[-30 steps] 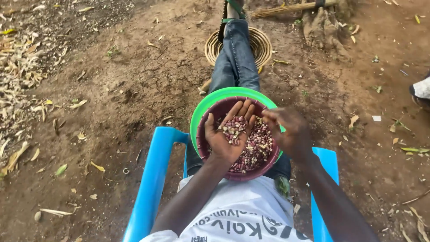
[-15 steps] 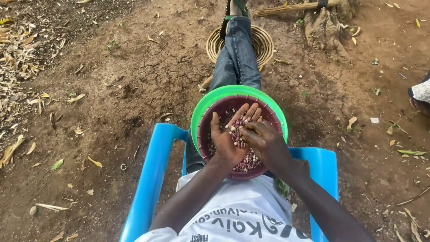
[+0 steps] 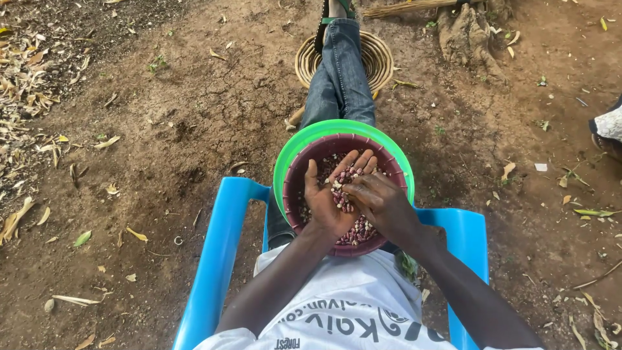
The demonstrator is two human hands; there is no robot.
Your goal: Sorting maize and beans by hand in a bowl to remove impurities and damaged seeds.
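A maroon bowl [image 3: 295,188] sits inside a green bowl [image 3: 304,139] on my lap, holding several speckled red and white beans [image 3: 361,230]. My left hand [image 3: 327,198] lies palm up over the bowl, cupped around a small heap of beans. My right hand [image 3: 382,201] rests over the left palm, its fingertips pinching at the beans there. Both hands hover just above the beans in the maroon bowl.
I sit in a blue plastic chair [image 3: 220,253] on bare brown earth. My jeans-clad leg [image 3: 337,78] stretches forward onto a coiled woven ring [image 3: 382,55]. Dry leaves [image 3: 29,78] lie at the left. A tree root [image 3: 470,35] rises at the far right.
My right hand moved left from the bowl's right rim onto the left palm, and its fingers now pick among the beans held there. The left hand stayed cupped.
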